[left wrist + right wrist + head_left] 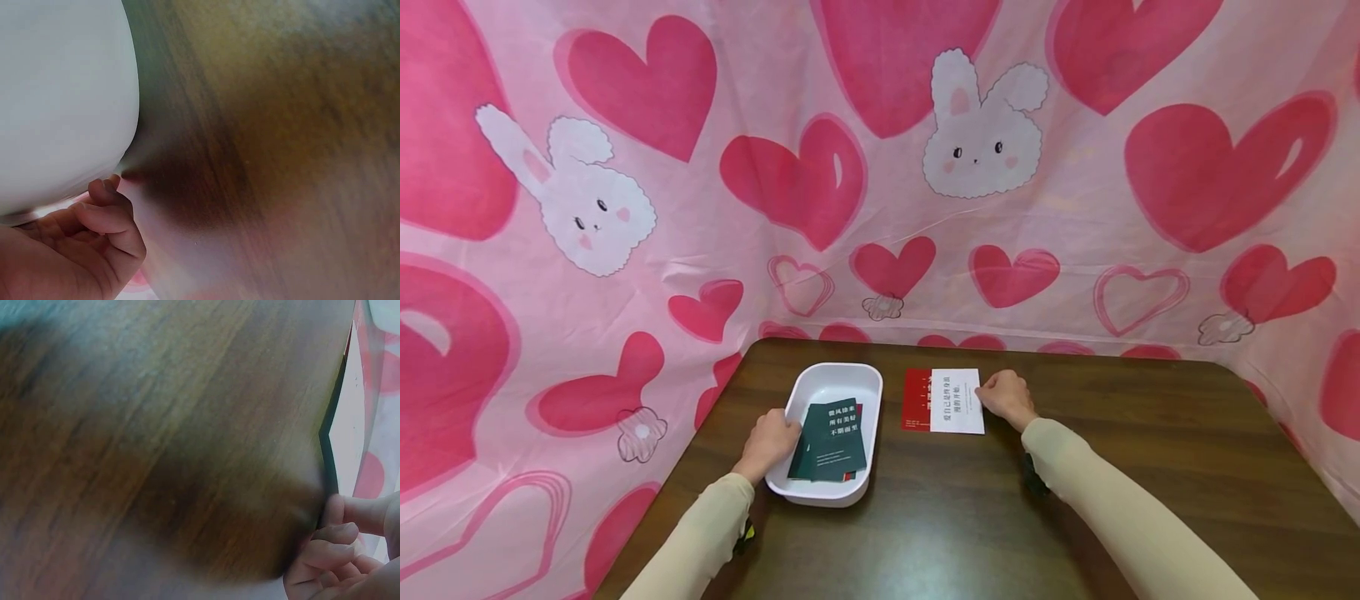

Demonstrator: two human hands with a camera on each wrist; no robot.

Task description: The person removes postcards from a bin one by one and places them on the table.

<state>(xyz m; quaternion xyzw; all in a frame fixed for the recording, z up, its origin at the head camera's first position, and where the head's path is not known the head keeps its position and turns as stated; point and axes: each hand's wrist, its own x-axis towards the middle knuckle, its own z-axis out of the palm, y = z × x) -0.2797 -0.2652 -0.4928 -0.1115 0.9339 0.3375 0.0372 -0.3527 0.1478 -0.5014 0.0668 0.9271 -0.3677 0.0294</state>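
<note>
My left grip (772, 442) holds the white tray (822, 497) by its rim; my right grip (1009, 398) pinches the white card (957, 404), partly over the red card (917, 407) on the tabletop (925, 525). Best lift gently, tray steady.

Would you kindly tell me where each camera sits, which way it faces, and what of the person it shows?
Head: worn on the head, facing forward and down over the table to the pink backdrop; both sleeves, the left hand and right hand show.
Left wrist: on that wrist, facing the white tray's outside and the table; the left hand shows.
Right wrist: on that wrist, facing the table and white card; the right hand shows.
Shared: head and right wrist both show the white card.
</note>
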